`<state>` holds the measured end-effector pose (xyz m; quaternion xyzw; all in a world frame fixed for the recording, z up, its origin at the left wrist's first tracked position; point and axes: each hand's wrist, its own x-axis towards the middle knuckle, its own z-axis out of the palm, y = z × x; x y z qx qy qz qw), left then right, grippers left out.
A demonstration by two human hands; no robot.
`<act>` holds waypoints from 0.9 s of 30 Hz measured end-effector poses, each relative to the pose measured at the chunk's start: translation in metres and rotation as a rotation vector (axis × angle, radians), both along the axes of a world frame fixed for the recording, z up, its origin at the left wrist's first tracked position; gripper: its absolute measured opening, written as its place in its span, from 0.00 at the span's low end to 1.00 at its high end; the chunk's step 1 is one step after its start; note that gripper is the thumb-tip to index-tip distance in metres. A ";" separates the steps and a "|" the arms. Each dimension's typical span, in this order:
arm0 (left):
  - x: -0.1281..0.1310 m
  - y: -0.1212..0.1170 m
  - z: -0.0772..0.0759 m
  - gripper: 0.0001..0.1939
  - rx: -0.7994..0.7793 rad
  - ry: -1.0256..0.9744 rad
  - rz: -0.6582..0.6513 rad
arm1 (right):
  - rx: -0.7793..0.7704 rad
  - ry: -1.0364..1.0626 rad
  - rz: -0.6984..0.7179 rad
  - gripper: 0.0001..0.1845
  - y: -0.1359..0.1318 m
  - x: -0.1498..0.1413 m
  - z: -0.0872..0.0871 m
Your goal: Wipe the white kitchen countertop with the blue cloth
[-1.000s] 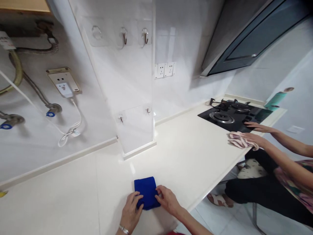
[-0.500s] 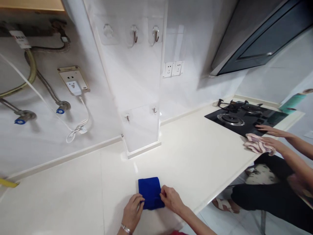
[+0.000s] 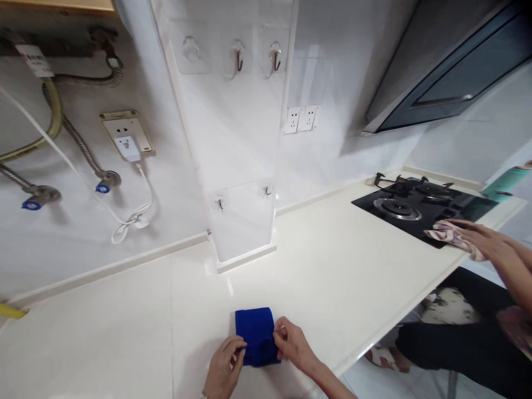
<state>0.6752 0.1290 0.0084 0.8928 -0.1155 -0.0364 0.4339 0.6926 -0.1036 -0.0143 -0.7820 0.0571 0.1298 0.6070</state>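
A folded blue cloth (image 3: 255, 328) lies on the pale countertop (image 3: 199, 321), close to its front edge. My left hand (image 3: 225, 361) pinches the cloth's left side between thumb and fingers. On the opposite side, my right hand (image 3: 292, 344) has the cloth's right edge pinched in its closed fingertips. The part of the cloth nearest me bulges a little between my hands, while the far part lies flat.
To the right, another person's hands (image 3: 484, 238) press a pink-and-white striped cloth (image 3: 451, 234) at the corner of a black gas stove (image 3: 397, 209). A range hood (image 3: 449, 83) hangs above. A hooked wall column (image 3: 241, 221) juts out behind the blue cloth.
The near part of the blue cloth now looks more raised, with both my hands still on it. The other person's hands have brought the striped cloth onto the stove's corner. My view has shifted slightly.
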 end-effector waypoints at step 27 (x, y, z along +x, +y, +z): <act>0.022 -0.045 -0.072 0.28 -0.096 -0.068 0.162 | -0.613 -0.780 0.455 0.37 0.045 0.039 -0.051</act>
